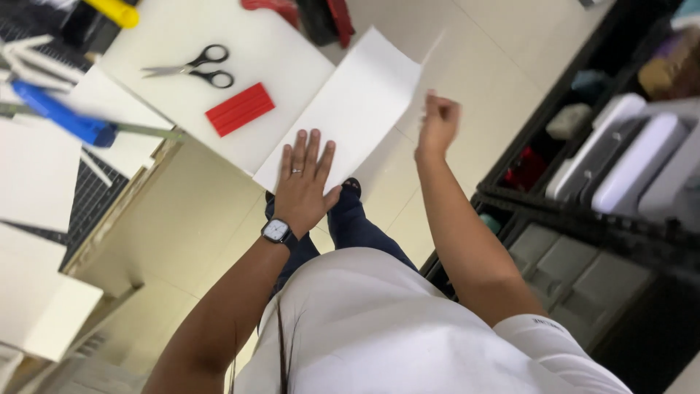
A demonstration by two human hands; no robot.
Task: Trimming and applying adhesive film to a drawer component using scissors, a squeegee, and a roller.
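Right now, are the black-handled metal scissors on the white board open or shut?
Slightly open: the black-handled metal scissors lie flat on the white board, their two handle loops apart and blade tips slightly parted.

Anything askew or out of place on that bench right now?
Yes: the white sheet lies skewed and hangs past the table edge, pinned only by the left hand. The right hand, blurred, is at its free edge. Scissors and red block lie flat.
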